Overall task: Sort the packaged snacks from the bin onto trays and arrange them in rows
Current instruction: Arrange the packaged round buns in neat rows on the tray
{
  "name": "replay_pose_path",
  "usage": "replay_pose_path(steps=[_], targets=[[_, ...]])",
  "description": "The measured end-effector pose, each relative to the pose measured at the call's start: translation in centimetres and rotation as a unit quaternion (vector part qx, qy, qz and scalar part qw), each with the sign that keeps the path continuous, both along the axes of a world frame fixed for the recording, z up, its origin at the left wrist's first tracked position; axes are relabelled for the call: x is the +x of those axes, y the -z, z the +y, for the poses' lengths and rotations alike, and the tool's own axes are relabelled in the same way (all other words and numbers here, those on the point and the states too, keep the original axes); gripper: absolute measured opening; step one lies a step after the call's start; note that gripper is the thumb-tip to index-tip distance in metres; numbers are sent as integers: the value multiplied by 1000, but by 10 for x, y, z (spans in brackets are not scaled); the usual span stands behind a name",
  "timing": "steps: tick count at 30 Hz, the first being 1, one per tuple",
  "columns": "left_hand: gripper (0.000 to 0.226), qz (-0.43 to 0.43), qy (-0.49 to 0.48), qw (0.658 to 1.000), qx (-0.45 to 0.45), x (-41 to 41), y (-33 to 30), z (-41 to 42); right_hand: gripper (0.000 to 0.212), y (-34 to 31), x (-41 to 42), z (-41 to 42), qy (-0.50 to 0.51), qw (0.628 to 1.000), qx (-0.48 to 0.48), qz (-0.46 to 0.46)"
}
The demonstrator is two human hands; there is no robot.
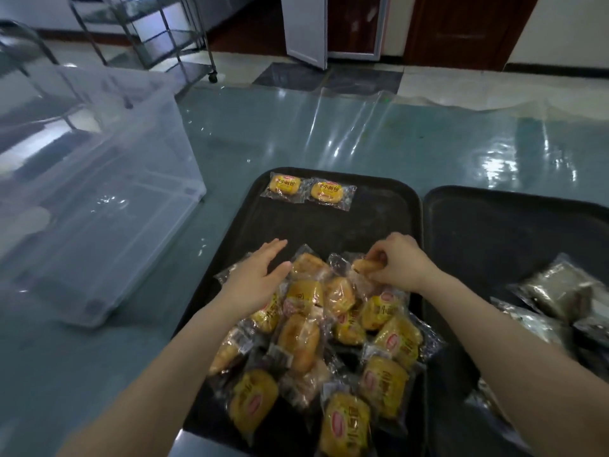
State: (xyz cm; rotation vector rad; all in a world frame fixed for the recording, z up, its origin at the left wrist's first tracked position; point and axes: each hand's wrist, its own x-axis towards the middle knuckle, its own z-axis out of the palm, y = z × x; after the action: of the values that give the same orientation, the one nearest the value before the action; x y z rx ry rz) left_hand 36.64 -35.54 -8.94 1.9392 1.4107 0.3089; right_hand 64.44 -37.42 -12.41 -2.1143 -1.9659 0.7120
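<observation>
A black tray (372, 225) in front of me carries a heap of yellow bread packets (329, 324) on its near half. Two of the same packets (308, 190) lie side by side at the tray's far left corner. My left hand (255, 280) is flat with straight fingers on the left of the heap. At the heap's far edge my right hand (398, 262) pinches one bread packet (364, 265). A second black tray (494, 232) to the right has dark grey packets (557, 291) along its right side.
A clear plastic bin (92, 192) lies tipped on the left of the table, which is covered with shiny green plastic (362, 136). Behind the table stand a metal trolley (148, 31) and a half-open white door (304, 28).
</observation>
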Motion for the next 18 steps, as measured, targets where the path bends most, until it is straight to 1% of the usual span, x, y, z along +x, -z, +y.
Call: replay_pose_path(steps=[1, 3, 4, 5, 7, 8, 10, 12, 14, 16, 18], targets=[[52, 8, -2, 1000, 2, -1, -2, -6, 29, -4, -1, -3, 29, 998, 59, 12], [51, 12, -11, 1000, 3, -2, -4, -16, 33, -11, -6, -9, 93, 981, 164, 37], [51, 8, -17, 1000, 1, -3, -5, -20, 33, -12, -8, -12, 91, 976, 197, 26], [51, 3, -22, 1000, -2, -4, -6, -23, 33, -11, -11, -14, 64, 977, 201, 4], [51, 4, -31, 1000, -5, -7, -6, -29, 31, 0, -15, -19, -11, 988, 152, -22], [51, 8, -34, 999, -7, -8, -6, -32, 26, 6, -16, -23, -24, 992, 123, -14], [51, 13, -44, 999, -19, -12, -7, -36, 17, 17, -18, -29, -3, 994, 106, 22], [51, 18, -53, 998, -29, -13, -8, -38, 23, 26, -20, -30, 15, 992, 126, 27], [51, 36, -55, 998, -24, -11, -10, -36, 39, 31, -20, -26, -10, 990, 144, 5], [50, 53, -56, 997, -13, -7, -10, -34, 49, 33, -20, -20, -63, 992, 108, -10], [48, 46, -56, 997, -15, -2, -10, -30, 50, 37, -18, -14, -93, 994, 40, -33]])
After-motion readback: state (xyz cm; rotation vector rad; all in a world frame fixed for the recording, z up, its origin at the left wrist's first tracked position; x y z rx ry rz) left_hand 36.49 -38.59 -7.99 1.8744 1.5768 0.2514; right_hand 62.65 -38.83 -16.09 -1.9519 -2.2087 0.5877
